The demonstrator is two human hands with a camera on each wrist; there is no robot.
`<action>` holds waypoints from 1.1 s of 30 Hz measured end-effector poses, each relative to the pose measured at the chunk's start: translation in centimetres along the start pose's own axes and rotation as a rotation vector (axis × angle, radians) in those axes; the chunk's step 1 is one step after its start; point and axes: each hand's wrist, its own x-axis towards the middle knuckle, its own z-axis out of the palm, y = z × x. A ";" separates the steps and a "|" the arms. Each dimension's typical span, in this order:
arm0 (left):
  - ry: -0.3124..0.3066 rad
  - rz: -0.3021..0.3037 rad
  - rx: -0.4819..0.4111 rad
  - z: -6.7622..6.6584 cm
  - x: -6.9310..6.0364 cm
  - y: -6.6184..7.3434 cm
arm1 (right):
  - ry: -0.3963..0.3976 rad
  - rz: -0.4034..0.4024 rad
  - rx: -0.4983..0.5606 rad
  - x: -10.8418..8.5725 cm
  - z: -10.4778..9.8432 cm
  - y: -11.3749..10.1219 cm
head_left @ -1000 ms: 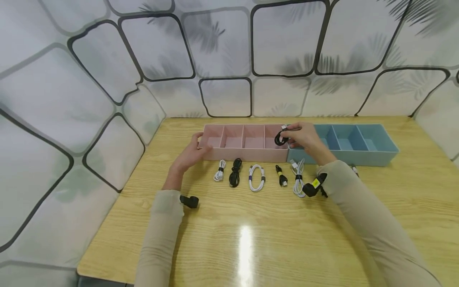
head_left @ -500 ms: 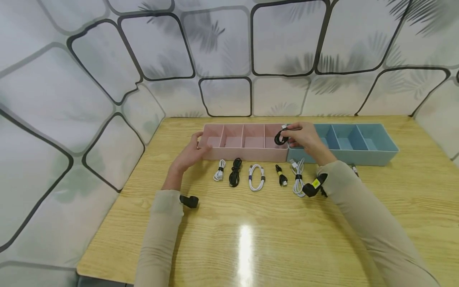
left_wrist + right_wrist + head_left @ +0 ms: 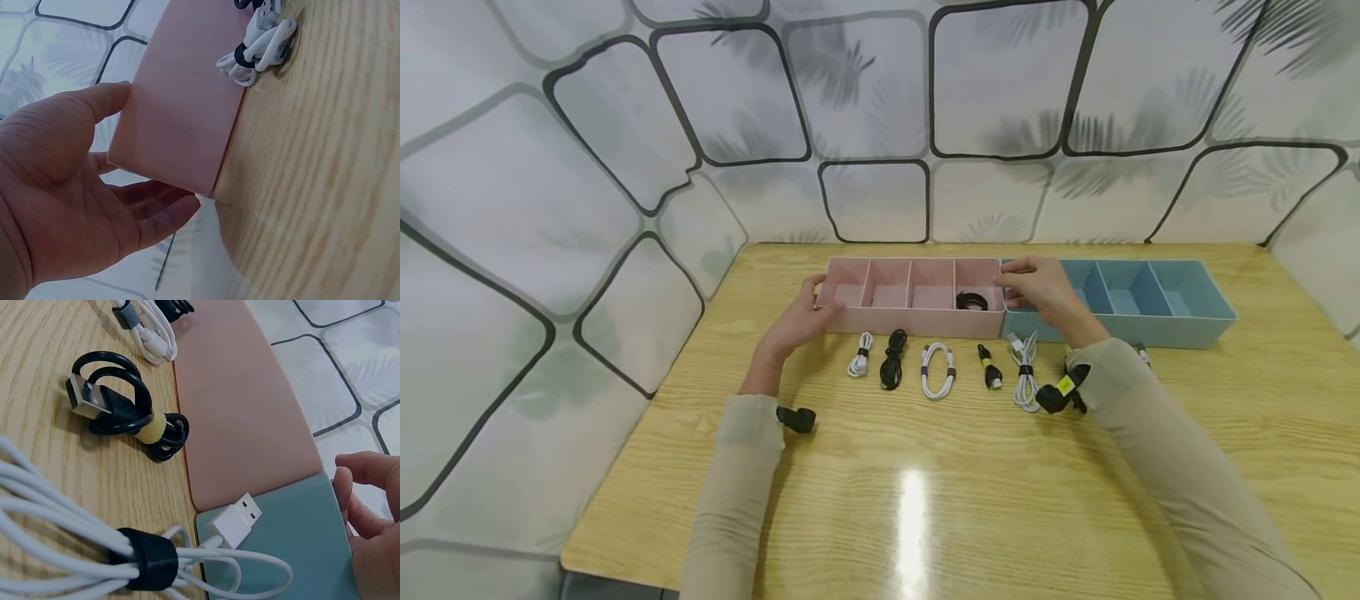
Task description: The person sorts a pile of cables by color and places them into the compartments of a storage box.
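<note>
A coiled black cable (image 3: 972,302) lies in the rightmost compartment of the pink divided box (image 3: 917,322). Just right of that compartment, my right hand (image 3: 1043,292) is held over the joint between the pink box and the blue divided box (image 3: 1157,331), with nothing between its fingers. In the right wrist view its thumb and index finger (image 3: 359,469) are close together by the box rims. My left hand (image 3: 797,327) rests against the left end of the pink box. The left wrist view shows its thumb (image 3: 112,100) touching the rim, other fingers loosely bent by the end wall.
In front of the boxes lie tied cables: white (image 3: 861,356), black (image 3: 892,360), a white loop (image 3: 937,372), black with a yellow tie (image 3: 989,367), and a larger white bundle (image 3: 1025,375). My right wrist camera partly hides another dark item. A patterned wall stands behind the table.
My right hand has let go of the coiled black cable, which dropped into the pink box's rightmost compartment. The left hand has stayed at the box's left end.
</note>
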 end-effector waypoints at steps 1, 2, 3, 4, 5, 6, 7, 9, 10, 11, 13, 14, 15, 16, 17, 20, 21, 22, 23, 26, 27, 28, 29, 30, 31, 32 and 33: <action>0.000 0.001 -0.001 0.0 0.0 0.0 | 0.000 0.001 0.002 0.0 0.0 0.0; 0.000 0.003 -0.002 0.0 0.0 0.0 | -0.001 0.002 0.006 0.0 0.0 0.1; 0.001 0.003 0.000 0.0 0.0 0.0 | -0.002 0.003 0.008 0.0 0.0 0.1; 0.000 0.003 0.000 0.0 0.1 0.0 | -0.003 0.004 0.012 0.0 -0.1 0.1; 0.000 0.002 -0.001 0.0 0.1 0.0 | -0.005 0.005 0.014 0.0 -0.1 0.2; 0.000 0.002 0.000 0.0 0.1 0.0 | -0.006 0.006 0.016 0.0 -0.1 0.1; 0.000 0.000 0.001 0.0 0.1 0.0 | -0.006 0.008 0.017 0.0 -0.1 0.1; 0.000 -0.003 0.003 0.0 0.1 0.0 | -0.008 0.012 0.016 0.0 -0.1 0.1; -0.001 -0.004 0.001 0.0 0.1 0.0 | -0.009 0.014 0.017 0.0 -0.1 0.1; 0.000 -0.004 0.000 0.0 0.1 0.0 | -0.010 0.016 0.017 0.0 -0.1 0.0; 0.001 -0.003 -0.002 0.0 0.0 0.0 | -0.013 0.020 0.019 0.0 -0.1 0.0; 0.001 -0.003 -0.002 0.0 0.0 0.0 | -0.017 0.021 0.022 -0.1 -0.1 -0.1; 0.002 -0.002 -0.002 0.0 0.1 0.0 | -0.020 0.023 0.025 -0.1 -0.1 -0.1; 0.002 -0.001 -0.001 0.0 0.1 0.0 | -0.024 0.025 0.029 -0.2 -0.1 -0.2; 0.002 0.000 0.000 0.1 0.1 0.0 | -0.029 0.025 0.034 -0.3 -0.2 -0.3; 0.002 0.000 0.005 0.1 0.1 0.0 | -0.049 0.016 0.047 -0.8 -0.4 -0.7; 0.000 -0.001 0.003 0.1 0.1 0.0 | -0.056 0.015 0.051 -1.1 -0.5 -0.9; -0.001 -0.003 0.004 0.1 0.1 0.0 | -0.064 0.010 0.049 -1.4 -0.7 -1.1; -0.003 -0.007 0.004 0.1 0.0 0.1 | -0.072 0.004 0.050 -1.7 -0.8 -1.2; -0.011 -0.017 0.000 0.0 0.0 0.1 | -0.084 -0.017 0.030 -2.4 -1.5 -1.3; -0.012 -0.017 -0.003 0.0 0.0 0.1 | -0.084 -0.025 0.020 -2.7 -1.7 -1.3; -0.011 -0.016 0.000 -0.1 0.0 0.1 | -0.085 -0.034 0.015 -2.9 -2.0 -1.1; -0.009 -0.013 -0.001 -0.1 0.0 0.1 | -0.085 -0.041 0.016 -3.1 -2.2 -1.0; -0.007 -0.009 -0.003 -0.1 0.0 0.0 | -0.086 -0.048 0.015 -3.3 -2.5 -0.8; -0.003 -0.005 0.002 0.0 0.0 0.0 | -0.088 -0.051 0.023 -3.5 -2.8 -0.5; -0.001 -0.002 0.005 0.0 0.0 0.0 | -0.090 -0.049 0.035 -3.8 -3.0 -0.4; -0.002 0.001 0.008 0.1 0.0 -0.1 | -0.093 -0.047 0.048 -4.1 -3.3 -0.2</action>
